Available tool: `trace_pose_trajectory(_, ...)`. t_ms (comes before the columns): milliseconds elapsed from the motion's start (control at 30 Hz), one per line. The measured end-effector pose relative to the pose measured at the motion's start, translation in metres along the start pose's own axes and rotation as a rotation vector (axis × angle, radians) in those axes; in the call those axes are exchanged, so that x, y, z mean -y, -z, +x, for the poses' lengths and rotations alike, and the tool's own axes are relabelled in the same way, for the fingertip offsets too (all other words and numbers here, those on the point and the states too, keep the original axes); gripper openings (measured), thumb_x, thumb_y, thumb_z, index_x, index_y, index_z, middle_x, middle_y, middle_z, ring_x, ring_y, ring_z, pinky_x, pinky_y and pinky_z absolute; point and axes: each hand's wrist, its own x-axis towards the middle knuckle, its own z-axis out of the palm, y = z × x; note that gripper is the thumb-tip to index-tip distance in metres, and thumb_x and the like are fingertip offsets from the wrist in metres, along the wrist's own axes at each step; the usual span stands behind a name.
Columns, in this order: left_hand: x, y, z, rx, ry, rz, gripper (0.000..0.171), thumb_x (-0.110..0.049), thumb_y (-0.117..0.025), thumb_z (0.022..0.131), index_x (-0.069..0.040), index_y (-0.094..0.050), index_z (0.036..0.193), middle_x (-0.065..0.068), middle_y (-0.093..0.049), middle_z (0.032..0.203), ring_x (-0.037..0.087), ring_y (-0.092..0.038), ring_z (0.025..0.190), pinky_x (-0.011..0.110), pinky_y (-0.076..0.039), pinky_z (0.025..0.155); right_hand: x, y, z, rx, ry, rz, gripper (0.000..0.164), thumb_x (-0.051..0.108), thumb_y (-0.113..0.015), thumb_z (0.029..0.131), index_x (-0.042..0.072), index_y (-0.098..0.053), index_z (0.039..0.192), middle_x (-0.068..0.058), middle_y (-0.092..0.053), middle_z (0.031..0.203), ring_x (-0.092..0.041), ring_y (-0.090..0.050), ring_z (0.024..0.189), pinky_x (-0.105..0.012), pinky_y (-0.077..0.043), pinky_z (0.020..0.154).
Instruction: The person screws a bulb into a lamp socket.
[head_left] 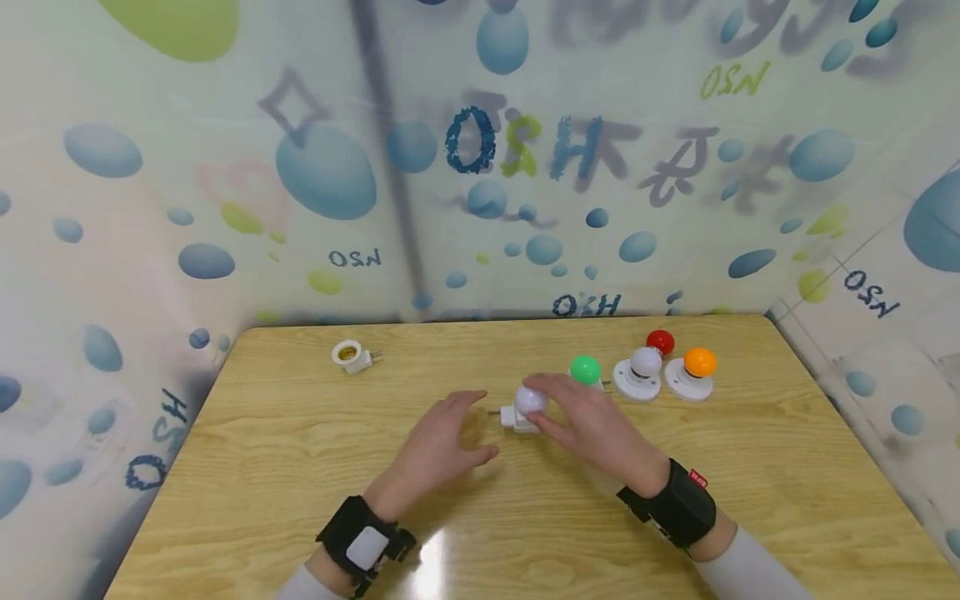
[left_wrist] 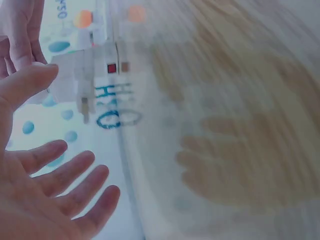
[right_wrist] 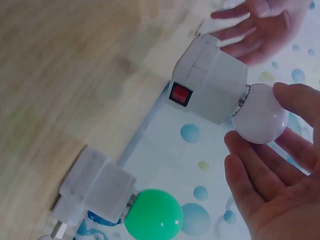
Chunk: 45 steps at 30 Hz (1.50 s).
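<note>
A round white light bulb (head_left: 529, 400) sits in a white plug-in lamp socket (head_left: 508, 417) at mid-table. My right hand (head_left: 600, 425) holds the bulb between thumb and fingertips, as the right wrist view also shows. On the socket's side is a red rocker switch (right_wrist: 180, 94), and its metal prongs point left. To the left of the prongs, my left hand (head_left: 442, 437) has its fingers spread and holds nothing. In the left wrist view, the left thumb overlaps the socket (left_wrist: 72, 75).
Just beyond my right hand stands a green bulb (head_left: 585, 369) in a plug-in socket. Farther right are a white bulb (head_left: 646, 362) and an orange bulb (head_left: 700, 362) on round bases, with a red bulb (head_left: 660, 341) behind. A bulbless socket (head_left: 363, 361) lies back left.
</note>
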Motion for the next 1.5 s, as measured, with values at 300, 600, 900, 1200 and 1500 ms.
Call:
trace_pose_trajectory(300,0.017,0.006,-0.010,-0.104,0.062,-0.054,0.062,-0.037,-0.072,0.082,-0.010,-0.055,0.135,0.007,-0.055,0.133,0.026,-0.051,0.121,0.044,-0.041,0.099,-0.012,0.000,0.011,0.008,-0.041,-0.036,0.046,0.022,-0.070,0.087,0.009,-0.059,0.129,-0.007,-0.059,0.129,-0.019,-0.058,0.113,-0.035,-0.052,0.086)
trace_pose_trajectory(600,0.019,0.009,-0.011,-0.167,0.082,-0.112,0.056,-0.037,-0.071,0.084,-0.012,-0.058,0.133,0.004,-0.057,0.131,0.023,-0.052,0.121,0.043,-0.042,0.098,-0.017,-0.004,0.018,0.018,-0.111,-0.017,0.044,0.027,-0.067,0.090,0.010,-0.059,0.130,-0.007,-0.061,0.126,-0.018,-0.060,0.108,-0.035,-0.053,0.081)
trace_pose_trajectory(900,0.021,0.008,-0.014,-0.177,0.078,-0.111,0.055,-0.034,-0.072,0.083,-0.010,-0.059,0.131,0.006,-0.059,0.129,0.025,-0.053,0.119,0.044,-0.043,0.096,-0.021,-0.013,0.024,0.065,-0.156,-0.018,0.045,0.026,-0.068,0.089,0.011,-0.058,0.130,-0.006,-0.060,0.127,-0.017,-0.059,0.111,-0.035,-0.052,0.086)
trace_pose_trajectory(1200,0.022,0.009,-0.016,-0.202,0.072,-0.103,0.053,-0.035,-0.072,0.083,-0.011,-0.061,0.128,0.005,-0.060,0.126,0.024,-0.055,0.116,0.043,-0.043,0.095,-0.024,-0.019,0.026,0.083,-0.163,-0.058,0.046,0.027,-0.068,0.089,0.009,-0.058,0.131,-0.008,-0.060,0.127,-0.019,-0.059,0.110,-0.037,-0.052,0.084)
trace_pose_trajectory(1500,0.021,0.012,-0.017,-0.207,0.080,-0.104,0.052,-0.034,-0.072,0.083,-0.012,-0.061,0.128,0.003,-0.060,0.127,0.024,-0.054,0.118,0.044,-0.043,0.096,-0.026,-0.021,0.026,0.084,-0.114,-0.112,0.048,0.025,-0.068,0.089,0.007,-0.056,0.132,-0.013,-0.058,0.130,-0.020,-0.064,0.099,-0.035,-0.054,0.077)
